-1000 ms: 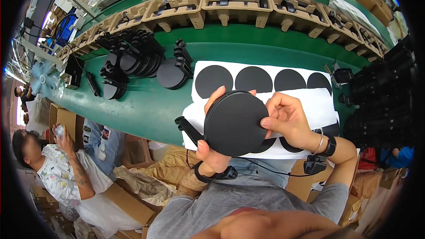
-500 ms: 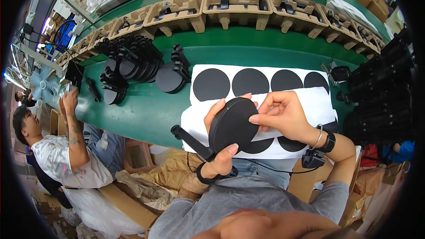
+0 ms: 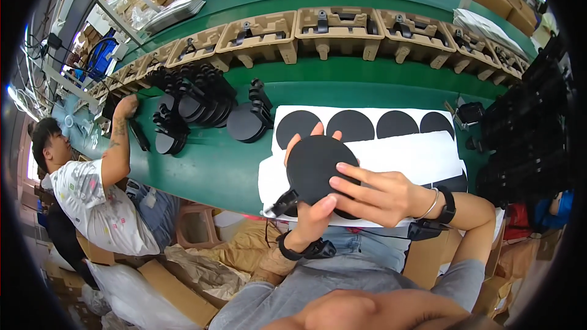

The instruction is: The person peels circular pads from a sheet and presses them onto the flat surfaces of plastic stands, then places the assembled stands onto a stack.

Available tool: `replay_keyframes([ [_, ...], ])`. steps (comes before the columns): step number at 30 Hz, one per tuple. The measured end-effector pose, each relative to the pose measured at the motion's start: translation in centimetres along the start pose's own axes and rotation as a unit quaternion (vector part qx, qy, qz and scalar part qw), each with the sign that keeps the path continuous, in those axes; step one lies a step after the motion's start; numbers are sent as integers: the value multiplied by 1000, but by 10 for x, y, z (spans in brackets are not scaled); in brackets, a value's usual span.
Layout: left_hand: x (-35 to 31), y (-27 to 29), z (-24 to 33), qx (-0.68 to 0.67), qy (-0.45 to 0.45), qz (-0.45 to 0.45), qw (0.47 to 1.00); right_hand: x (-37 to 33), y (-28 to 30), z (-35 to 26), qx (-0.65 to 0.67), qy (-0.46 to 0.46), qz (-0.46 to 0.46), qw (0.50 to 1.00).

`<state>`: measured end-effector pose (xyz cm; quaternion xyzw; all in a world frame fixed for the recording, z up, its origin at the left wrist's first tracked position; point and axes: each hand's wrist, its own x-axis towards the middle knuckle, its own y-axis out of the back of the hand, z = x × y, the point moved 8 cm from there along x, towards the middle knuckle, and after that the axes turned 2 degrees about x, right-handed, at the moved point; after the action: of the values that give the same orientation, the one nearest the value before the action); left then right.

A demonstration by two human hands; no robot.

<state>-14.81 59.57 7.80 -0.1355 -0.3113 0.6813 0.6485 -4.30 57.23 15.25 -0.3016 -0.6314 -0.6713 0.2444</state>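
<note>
A round black disc-shaped base with a short hinged arm at its lower left is gripped by my left hand, whose thumb is at the lower rim and whose fingertips show past the far rim. My right hand lies with its fingers stretched out and flat on the disc's face. Beneath both hands are white sheets bearing black round stickers, some of them covered by the upper sheet or by my hands.
Left of the sheets stand similar black bases with hinged arms, several clustered together. Cardboard trays with black parts line the green bench's back. Black parts are piled at right. A co-worker sits at left.
My right hand has gone from a pinch at the disc's edge to fingers flat on its face. The disc has turned to face upward more. The co-worker's arm has moved toward the bench.
</note>
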Motion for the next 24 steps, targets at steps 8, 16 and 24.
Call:
replay_keyframes([
  [8, -10, 19, -42, -36, 56, -28, 997, -18, 23, 50, 134, -282, 39, 949],
  [16, 5, -1, -47, -172, 102, -14, 980, 19, 38, 200, 297, -457, 192, 816],
  [24, 23, 9, -45, -192, 121, 16, 974, 122, -68, 425, -149, -469, -56, 869],
])
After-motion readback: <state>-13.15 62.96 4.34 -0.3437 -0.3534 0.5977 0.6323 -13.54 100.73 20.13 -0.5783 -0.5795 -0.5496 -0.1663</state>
